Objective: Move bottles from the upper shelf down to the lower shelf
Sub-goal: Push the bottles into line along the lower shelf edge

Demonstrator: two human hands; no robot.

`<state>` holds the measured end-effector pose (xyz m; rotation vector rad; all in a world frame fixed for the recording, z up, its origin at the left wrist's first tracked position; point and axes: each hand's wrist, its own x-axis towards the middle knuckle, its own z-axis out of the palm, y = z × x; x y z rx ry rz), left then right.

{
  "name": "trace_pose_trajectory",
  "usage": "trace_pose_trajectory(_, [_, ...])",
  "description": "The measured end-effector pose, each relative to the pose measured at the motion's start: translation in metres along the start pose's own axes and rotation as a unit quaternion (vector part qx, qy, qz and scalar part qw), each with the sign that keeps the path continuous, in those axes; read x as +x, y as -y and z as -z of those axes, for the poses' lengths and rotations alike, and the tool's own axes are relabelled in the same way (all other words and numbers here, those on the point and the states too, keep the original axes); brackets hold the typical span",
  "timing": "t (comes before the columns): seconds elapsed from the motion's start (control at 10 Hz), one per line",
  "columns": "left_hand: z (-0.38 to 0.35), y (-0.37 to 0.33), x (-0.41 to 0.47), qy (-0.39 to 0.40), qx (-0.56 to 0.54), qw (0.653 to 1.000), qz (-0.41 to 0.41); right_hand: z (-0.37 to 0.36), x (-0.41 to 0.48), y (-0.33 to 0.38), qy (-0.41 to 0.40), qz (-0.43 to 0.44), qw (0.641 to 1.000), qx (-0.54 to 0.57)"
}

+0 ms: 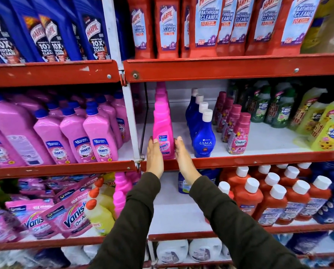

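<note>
- Flat, straight-fingered left hand (155,155) and right hand (182,153) pressing opposite sides of pink Vanish bottle (162,125).
- Glossy smooth plastic, tall, tapering, upright between the palms.
- Just right of that bottle: rounded blue Ujala bottle (204,141), white cap.

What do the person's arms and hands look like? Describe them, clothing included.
Both arms wear long dark sleeves, a brownish olive, of soft creased fabric. The left sleeve and the right sleeve each end at the wrist. The left hand and the right hand are bare: no gloves, and no ring, watch or bracelet shows.
</note>
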<state>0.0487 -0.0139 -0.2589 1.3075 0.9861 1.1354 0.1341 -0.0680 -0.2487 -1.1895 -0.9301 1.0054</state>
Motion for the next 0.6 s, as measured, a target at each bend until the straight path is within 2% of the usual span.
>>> trace_pose_trajectory(0.2, [-0.003, 0.000, -0.006, -0.006, 0.051, 0.999, -0.001, -0.001, -0.003, 0.001, -0.013, -0.019, 0.999, -0.027])
trace_pose_trajectory(0.5, [-0.002, -0.005, -0.011, -0.005, 0.049, 0.999, -0.005, 0.003, -0.019, 0.015, 0.001, -0.002, 0.998, -0.060])
trace_pose_trajectory(0.6, [-0.008, -0.024, -0.031, -0.112, 0.128, 0.976, -0.138, 0.020, -0.037, 0.040, -0.092, 0.123, 0.988, -0.031])
